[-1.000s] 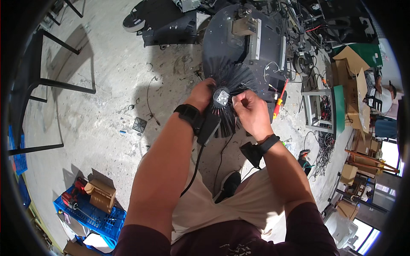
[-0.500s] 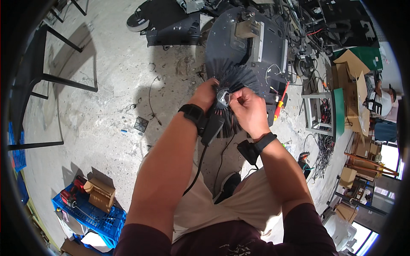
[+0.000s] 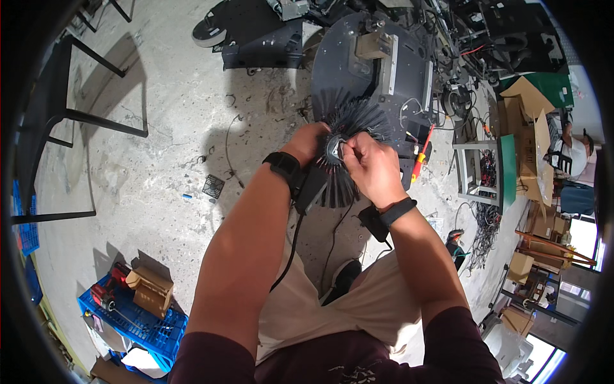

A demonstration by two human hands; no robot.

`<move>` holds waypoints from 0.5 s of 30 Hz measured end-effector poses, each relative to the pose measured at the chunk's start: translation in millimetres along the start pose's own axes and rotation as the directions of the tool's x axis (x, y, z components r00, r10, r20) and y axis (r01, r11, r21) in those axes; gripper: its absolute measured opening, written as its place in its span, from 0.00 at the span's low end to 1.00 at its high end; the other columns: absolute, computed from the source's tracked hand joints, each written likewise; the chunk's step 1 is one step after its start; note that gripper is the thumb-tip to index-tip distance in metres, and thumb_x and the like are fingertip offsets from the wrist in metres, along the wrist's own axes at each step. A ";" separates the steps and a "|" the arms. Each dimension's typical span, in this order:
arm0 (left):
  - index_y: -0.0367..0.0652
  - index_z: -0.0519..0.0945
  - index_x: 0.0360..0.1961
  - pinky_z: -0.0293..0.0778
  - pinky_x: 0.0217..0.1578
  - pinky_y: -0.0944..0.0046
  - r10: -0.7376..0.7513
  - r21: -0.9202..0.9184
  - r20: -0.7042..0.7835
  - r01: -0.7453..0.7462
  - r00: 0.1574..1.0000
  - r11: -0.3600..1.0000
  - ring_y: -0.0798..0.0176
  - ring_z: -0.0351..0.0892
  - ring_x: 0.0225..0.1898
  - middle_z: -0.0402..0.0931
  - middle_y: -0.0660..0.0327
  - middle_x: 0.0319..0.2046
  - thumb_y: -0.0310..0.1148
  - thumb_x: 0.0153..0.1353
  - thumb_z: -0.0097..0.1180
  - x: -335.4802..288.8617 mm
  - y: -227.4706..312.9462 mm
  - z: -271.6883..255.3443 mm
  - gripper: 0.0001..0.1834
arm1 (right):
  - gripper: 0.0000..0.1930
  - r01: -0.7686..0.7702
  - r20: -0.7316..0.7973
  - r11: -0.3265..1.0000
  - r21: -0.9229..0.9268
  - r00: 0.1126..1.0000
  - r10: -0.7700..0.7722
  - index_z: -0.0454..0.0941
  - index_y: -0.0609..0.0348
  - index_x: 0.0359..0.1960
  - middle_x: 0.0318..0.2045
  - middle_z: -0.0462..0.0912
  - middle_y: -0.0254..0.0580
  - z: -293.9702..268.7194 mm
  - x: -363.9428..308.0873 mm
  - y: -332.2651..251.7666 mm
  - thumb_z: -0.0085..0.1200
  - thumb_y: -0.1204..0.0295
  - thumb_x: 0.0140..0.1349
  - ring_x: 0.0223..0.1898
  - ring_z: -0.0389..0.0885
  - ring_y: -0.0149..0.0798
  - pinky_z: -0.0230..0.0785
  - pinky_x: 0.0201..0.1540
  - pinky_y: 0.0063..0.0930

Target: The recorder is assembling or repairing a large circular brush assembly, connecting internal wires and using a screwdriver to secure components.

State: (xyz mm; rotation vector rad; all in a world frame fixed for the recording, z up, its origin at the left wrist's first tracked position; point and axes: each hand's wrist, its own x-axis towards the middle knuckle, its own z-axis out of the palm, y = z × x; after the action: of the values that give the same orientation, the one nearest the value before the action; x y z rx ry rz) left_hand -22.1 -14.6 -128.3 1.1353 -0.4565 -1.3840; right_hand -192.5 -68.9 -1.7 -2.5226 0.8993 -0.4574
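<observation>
One round brush of black bristles (image 3: 366, 120), with one silver metal plate (image 3: 332, 148) at its centre, is held up between two bare hands above a grey concrete floor (image 3: 173, 153). The left hand (image 3: 307, 142) is curled closed around its left side, most fingers hidden. The right hand (image 3: 373, 165) pinches thumb and forefinger nearly together at the plate; whether they grip a small part cannot be told. Just beyond sits one dark, round-ended machine panel (image 3: 336, 61). To the right lies one red-and-yellow screwdriver (image 3: 419, 161); to the left, one square black fan guard (image 3: 213, 186).
</observation>
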 end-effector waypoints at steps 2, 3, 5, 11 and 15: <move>0.36 0.84 0.47 0.78 0.54 0.61 0.184 0.468 0.058 -0.190 0.981 0.863 0.64 0.84 0.46 0.85 0.56 0.46 0.29 0.74 0.48 1.2 -3.0 -5.5 0.13 | 0.08 0.018 0.021 1.000 0.016 1.000 -0.018 0.84 0.63 0.37 0.29 0.87 0.50 -5.4 -2.5 2.4 0.70 0.73 0.63 0.30 0.87 0.54 0.79 0.37 0.38; 0.36 0.84 0.47 0.78 0.54 0.61 0.187 0.467 0.059 -0.192 0.981 0.863 0.64 0.84 0.46 0.85 0.56 0.46 0.29 0.74 0.48 2.4 -3.5 -9.2 0.13 | 0.09 0.094 0.027 0.995 0.023 0.995 -0.094 0.85 0.62 0.39 0.32 0.88 0.49 -10.6 -3.3 2.7 0.71 0.73 0.61 0.35 0.87 0.52 0.79 0.39 0.38; 0.36 0.85 0.49 0.77 0.53 0.58 0.089 0.374 0.116 -0.127 0.989 0.919 0.54 0.86 0.50 0.87 0.47 0.47 0.25 0.67 0.53 2.3 -0.5 -12.9 0.13 | 0.10 0.169 0.033 0.985 0.028 0.985 -0.170 0.87 0.62 0.41 0.36 0.88 0.49 -20.6 -8.1 2.9 0.72 0.72 0.60 0.39 0.88 0.50 0.79 0.41 0.38; 0.34 0.84 0.51 0.77 0.59 0.60 0.129 0.628 0.145 -0.192 0.981 0.754 0.59 0.84 0.53 0.86 0.54 0.52 0.17 0.66 0.50 -14.5 25.7 4.5 0.16 | 0.12 -0.018 0.006 0.964 -0.266 1.000 0.021 0.90 0.54 0.46 0.37 0.90 0.46 -25.7 -2.8 7.2 0.69 0.68 0.62 0.37 0.90 0.51 0.81 0.41 0.40; 0.34 0.84 0.53 0.76 0.61 0.61 0.134 0.708 0.203 -0.240 0.970 0.665 0.58 0.84 0.56 0.86 0.52 0.55 0.15 0.61 0.53 -3.2 16.4 -3.6 0.20 | 0.13 -0.092 -0.097 0.977 -0.192 0.992 0.075 0.89 0.52 0.48 0.33 0.91 0.45 -10.3 12.1 6.7 0.64 0.68 0.62 0.36 0.89 0.54 0.81 0.43 0.47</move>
State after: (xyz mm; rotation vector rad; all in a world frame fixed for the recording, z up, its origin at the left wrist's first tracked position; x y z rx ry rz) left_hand -11.1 -13.6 -115.2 1.5793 -1.2809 -1.1027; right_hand -191.6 -84.4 5.8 -2.6457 1.1308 -0.4791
